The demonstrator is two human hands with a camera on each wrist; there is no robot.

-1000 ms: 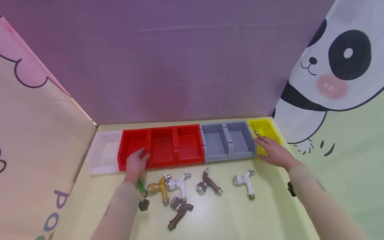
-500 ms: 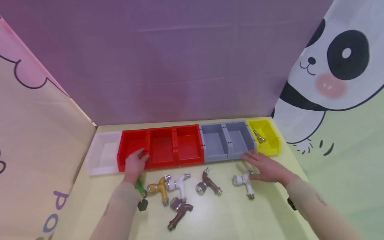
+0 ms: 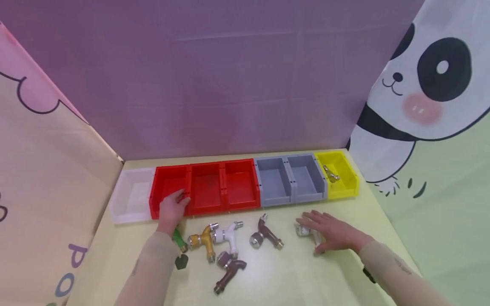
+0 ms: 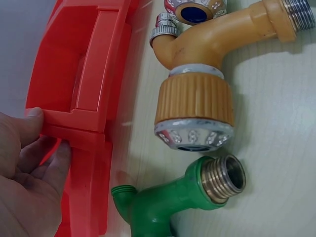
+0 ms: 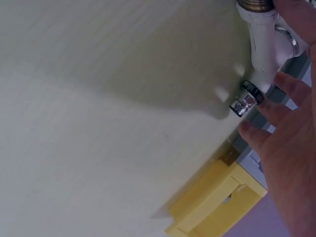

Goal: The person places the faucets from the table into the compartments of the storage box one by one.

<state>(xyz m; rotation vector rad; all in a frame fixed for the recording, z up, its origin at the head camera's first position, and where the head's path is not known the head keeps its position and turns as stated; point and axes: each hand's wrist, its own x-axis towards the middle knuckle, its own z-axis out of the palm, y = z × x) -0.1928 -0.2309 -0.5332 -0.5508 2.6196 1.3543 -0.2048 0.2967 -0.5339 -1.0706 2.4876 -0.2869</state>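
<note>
My left hand (image 3: 172,211) is at the front of the leftmost red bin (image 3: 168,178). In the left wrist view its thumb and fingers pinch the divider (image 4: 74,131) between two red bins. A green faucet (image 4: 163,197) lies just below that hand, partly hidden by the arm in the head view. My right hand (image 3: 331,231) is spread over a white faucet (image 3: 302,230) on the table, covering part of it. The right wrist view has the thumb near its threaded brass end (image 5: 256,5) and the fingertips beside its chrome spout tip (image 5: 244,101).
A mustard-yellow faucet (image 3: 206,242), another white faucet (image 3: 231,238) and two brown faucets (image 3: 269,233) lie mid-table. Behind them runs a bin row: translucent white (image 3: 116,204), red, grey (image 3: 277,199) and yellow (image 3: 350,187). A chrome faucet (image 3: 331,175) lies in the yellow bin.
My right hand has moved from the yellow bin, forward of the grey bins, down to the white faucet. The chrome faucet in the yellow bin is uncovered. My left hand stays put.
</note>
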